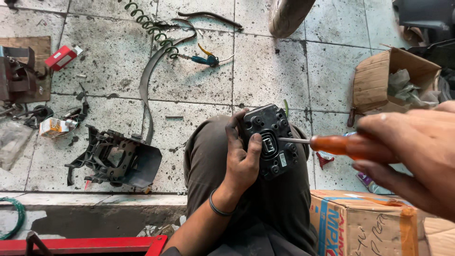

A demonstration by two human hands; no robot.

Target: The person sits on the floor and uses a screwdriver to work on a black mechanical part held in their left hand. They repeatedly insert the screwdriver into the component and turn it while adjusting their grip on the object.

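Note:
My left hand (242, 159) grips a black plastic unit (271, 140) with screw holes and a small rectangular socket, resting it on my knee. My right hand (417, 151), large and close to the camera at the right edge, holds a screwdriver (339, 144) with an orange handle. Its metal shaft points left and its tip touches the right side of the black unit. A thin dark band circles my left wrist.
Dirty tiled floor. A black plastic cover (116, 161) lies at left, a coiled hose with a blue air gun (204, 60) farther off, a red box (63, 57) at upper left. An open cardboard box (391, 78) stands at right, a taped carton (362, 223) beside my leg.

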